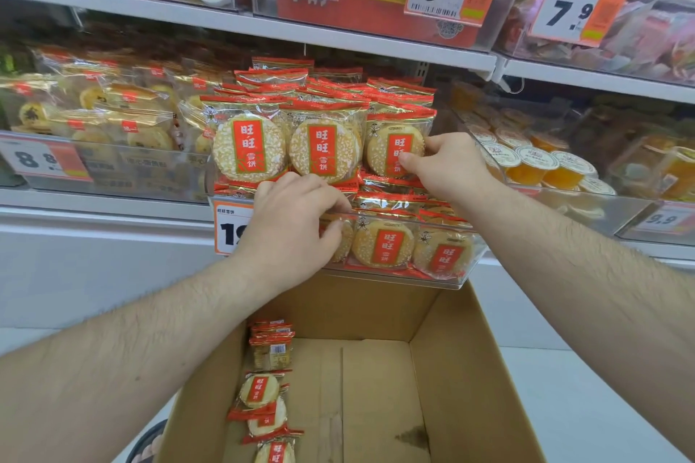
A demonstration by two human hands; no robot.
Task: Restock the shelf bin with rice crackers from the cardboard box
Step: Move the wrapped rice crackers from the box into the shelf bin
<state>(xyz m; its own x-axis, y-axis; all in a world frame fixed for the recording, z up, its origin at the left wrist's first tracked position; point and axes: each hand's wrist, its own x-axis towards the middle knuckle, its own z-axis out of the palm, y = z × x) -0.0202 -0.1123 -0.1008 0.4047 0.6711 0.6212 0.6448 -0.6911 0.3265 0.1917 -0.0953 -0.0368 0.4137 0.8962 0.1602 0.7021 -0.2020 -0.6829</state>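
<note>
Hands come first for us: the right hand (447,162), at centre right of the frame, pinches the right edge of the rightmost upright rice cracker packet (395,150), thumb pressed on the packet's front and the other fingers curled behind its edge, where we lose sight of their tips. Its forearm runs in from the lower right corner, rising diagonally with the wrist nearly straight. The left hand (297,222), just below and left of centre, has its fingers curled over the front lip of the clear shelf bin (451,271), the fingertips reaching among the packets (380,203) lying on top there and the thumb against the bin's clear front wall; we cannot tell whether it actually grips a packet or only rests on the rim. Its forearm comes up from the lower left corner, back of the hand toward us, and it partly covers the orange price tag (229,225) on the bin's left face. The bin sits at mid-frame, heaped high: three packets stand upright across the front row, more are stacked behind them, and others show through the clear wall lower down. Directly under the bin, filling the bottom centre, the cardboard box (462,368) stands open, with a line of remaining packets (267,398) lying along its left inner wall and bare cardboard over most of its floor. Neighbouring bins hold round pastries (113,113) at left and jelly cups (537,165) at right.
</note>
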